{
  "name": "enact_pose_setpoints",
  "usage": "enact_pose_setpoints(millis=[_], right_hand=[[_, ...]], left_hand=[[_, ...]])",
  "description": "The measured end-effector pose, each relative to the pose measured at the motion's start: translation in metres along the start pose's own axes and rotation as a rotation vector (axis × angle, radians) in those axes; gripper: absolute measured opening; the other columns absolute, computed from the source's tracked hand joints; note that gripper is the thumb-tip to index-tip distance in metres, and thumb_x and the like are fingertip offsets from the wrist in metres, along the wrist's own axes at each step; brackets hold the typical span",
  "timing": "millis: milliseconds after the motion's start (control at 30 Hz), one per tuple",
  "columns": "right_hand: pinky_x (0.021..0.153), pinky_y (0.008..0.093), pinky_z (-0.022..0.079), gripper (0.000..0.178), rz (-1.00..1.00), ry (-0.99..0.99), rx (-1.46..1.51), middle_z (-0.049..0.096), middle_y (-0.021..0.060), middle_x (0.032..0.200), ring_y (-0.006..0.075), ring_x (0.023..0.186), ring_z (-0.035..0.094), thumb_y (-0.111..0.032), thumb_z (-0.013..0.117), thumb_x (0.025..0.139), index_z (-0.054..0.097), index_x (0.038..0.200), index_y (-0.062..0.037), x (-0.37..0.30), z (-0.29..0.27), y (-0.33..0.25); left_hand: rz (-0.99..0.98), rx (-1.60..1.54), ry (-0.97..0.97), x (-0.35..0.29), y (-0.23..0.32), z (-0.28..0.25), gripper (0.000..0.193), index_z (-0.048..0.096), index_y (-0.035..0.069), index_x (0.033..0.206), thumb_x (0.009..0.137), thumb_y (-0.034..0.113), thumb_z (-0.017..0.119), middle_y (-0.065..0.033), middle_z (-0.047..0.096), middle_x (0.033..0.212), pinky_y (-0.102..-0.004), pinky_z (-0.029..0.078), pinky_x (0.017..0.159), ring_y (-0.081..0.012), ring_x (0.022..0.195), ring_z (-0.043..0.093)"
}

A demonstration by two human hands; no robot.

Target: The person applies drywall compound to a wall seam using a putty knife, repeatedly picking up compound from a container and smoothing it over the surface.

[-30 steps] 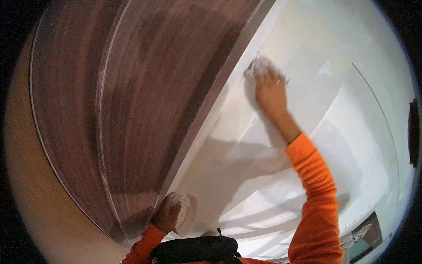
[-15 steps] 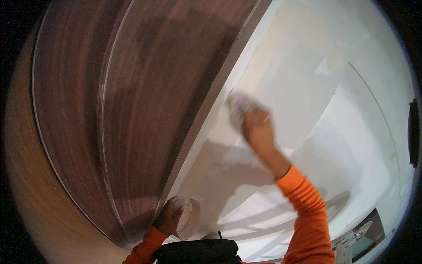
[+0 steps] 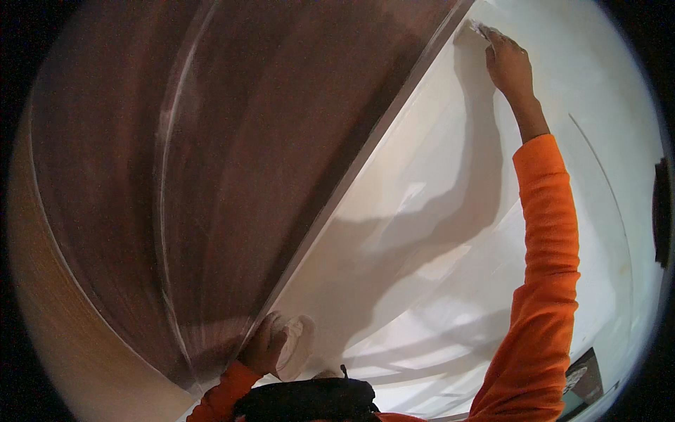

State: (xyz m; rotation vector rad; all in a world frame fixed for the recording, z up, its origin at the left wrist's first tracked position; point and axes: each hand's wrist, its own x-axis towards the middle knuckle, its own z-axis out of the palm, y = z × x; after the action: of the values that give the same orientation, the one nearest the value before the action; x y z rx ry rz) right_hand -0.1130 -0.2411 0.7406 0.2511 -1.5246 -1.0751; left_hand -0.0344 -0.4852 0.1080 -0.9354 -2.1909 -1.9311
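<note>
My right hand reaches high along the white wall, its fingers closed on a small white-smeared flat tool. This tool meets the wall close beside the dark trim edge; too little of it shows to name its exact kind. Low in the view, my left hand holds a pale, rounded piece smeared with white paste, near the bottom of the dark wood-grain panel. I cannot make out whether that piece is a dish or a lump.
The dark panel's raised edge runs diagonally beside the wall. A black pouch-like thing sits at the lower middle. At the far right is a dark object. A dark opening shows at the lower right.
My right hand has moved up and to the right along the wall with the tool, and its arm is now stretched out. My left hand has stayed almost in place.
</note>
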Motion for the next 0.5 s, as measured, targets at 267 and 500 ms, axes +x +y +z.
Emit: enact_pose_setpoints(millis=[267,500], right_hand=[[0.076,0.045,0.048,0.027,-0.062,-0.285,0.035,0.066,0.0122,0.092,0.0286,0.09,0.062,-0.016,0.055,0.084,0.062,0.109,-0.0077,-0.104,-0.026,-0.126],[0.106,0.0608,0.03,0.053,-0.238,-0.65,0.455,0.041,0.0238,0.143,0.0418,0.133,0.037,-0.019,0.056,0.089,0.044,0.138,-0.0043,-0.274,-0.071,-0.297]], left_hand=[[-0.125,-0.046,-0.061,0.003,0.006,-0.011,0.054,0.041,-0.005,0.134,0.097,0.033,0.049,-0.0278,0.049,0.131,-0.0451,0.034,0.107,-0.04,0.125,0.046],[-0.118,-0.127,-0.074,0.007,-0.001,-0.012,0.055,0.041,-0.005,0.133,0.096,0.035,0.047,-0.0284,0.05,0.129,-0.0436,0.035,0.106,-0.0394,0.123,0.049]])
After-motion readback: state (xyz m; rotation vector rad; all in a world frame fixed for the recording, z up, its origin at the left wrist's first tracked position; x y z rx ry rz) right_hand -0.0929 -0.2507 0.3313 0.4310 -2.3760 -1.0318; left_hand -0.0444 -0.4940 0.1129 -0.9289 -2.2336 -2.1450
